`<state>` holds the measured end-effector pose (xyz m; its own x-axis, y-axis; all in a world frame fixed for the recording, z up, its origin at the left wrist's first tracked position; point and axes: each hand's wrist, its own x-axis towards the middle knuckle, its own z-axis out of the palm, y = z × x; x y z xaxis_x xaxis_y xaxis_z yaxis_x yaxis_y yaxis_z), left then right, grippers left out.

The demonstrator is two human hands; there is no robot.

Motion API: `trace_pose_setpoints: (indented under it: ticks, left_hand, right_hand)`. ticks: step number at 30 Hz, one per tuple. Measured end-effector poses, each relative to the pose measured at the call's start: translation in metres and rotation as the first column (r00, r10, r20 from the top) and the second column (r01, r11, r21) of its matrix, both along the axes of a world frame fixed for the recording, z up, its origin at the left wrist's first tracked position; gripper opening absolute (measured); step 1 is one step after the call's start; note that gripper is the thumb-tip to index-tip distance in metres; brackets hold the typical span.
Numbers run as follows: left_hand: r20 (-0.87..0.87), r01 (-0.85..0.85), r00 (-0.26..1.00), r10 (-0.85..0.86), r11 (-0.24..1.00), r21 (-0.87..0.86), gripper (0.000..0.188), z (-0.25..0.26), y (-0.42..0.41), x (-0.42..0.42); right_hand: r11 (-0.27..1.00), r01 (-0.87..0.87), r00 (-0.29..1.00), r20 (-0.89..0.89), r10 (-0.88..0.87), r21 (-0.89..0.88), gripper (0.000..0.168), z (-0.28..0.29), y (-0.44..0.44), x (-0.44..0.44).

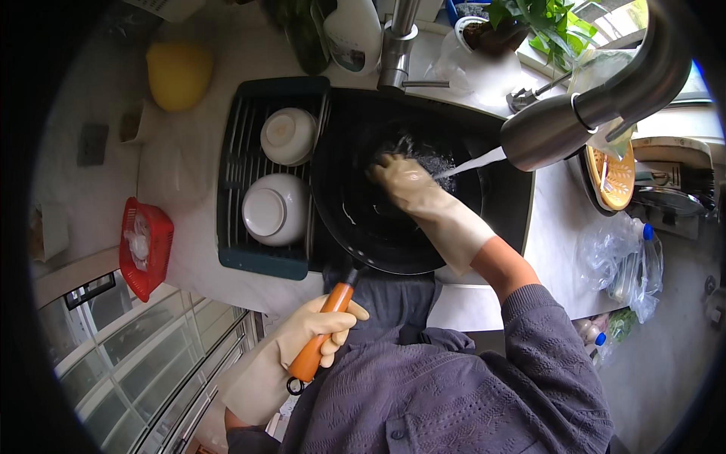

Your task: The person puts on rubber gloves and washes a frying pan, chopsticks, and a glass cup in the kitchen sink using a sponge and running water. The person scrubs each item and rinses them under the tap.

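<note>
In a cream rubber glove, my left hand (303, 335) is wrapped around the orange handle (338, 298) of a black frying pan (363, 247). The pan lies over the dark sink basin (510, 213). My right hand (404, 177), gloved the same way, reaches down inside the pan with its fingers bent. Its fingertips are blurred, so whether they hold anything is unclear. Beside that hand, a stream of water (475, 162) from the metal faucet head (544, 136) splashes into the pan.
Left of the pan, two upturned white bowls, the upper (288, 136) and the lower (266, 210), rest on a drying rack (232, 227). A red plastic basket (161, 244) stands farther left. Behind are a white bottle (354, 34) and a faucet base (396, 57). Plastic bottles (624, 261) lie right.
</note>
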<state>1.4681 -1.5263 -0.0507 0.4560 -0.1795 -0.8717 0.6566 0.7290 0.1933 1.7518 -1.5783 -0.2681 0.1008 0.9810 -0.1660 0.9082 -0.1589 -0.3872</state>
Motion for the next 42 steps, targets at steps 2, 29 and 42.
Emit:
trace_pose_setpoints:
  ticks: [2,29,42]
  left_hand:
    - [-0.003,-0.023,1.000,0.023,1.000,-0.012,0.038,-0.001,-0.001,-0.001]
    - [0.010,0.041,0.999,-0.041,0.999,-0.005,0.036,0.004,0.004,0.008]
    - [0.020,0.029,0.999,-0.028,0.999,-0.037,0.036,-0.005,0.004,0.006]
  right_hand:
    - [1.000,0.021,0.988,0.151,-0.023,0.012,0.045,-0.007,-0.019,0.008]
    - [0.754,0.365,0.930,-0.176,-0.322,0.547,0.052,-0.094,0.025,0.005]
    - [0.615,0.762,0.632,-0.441,-0.637,0.204,0.025,-0.049,0.048,-0.017]
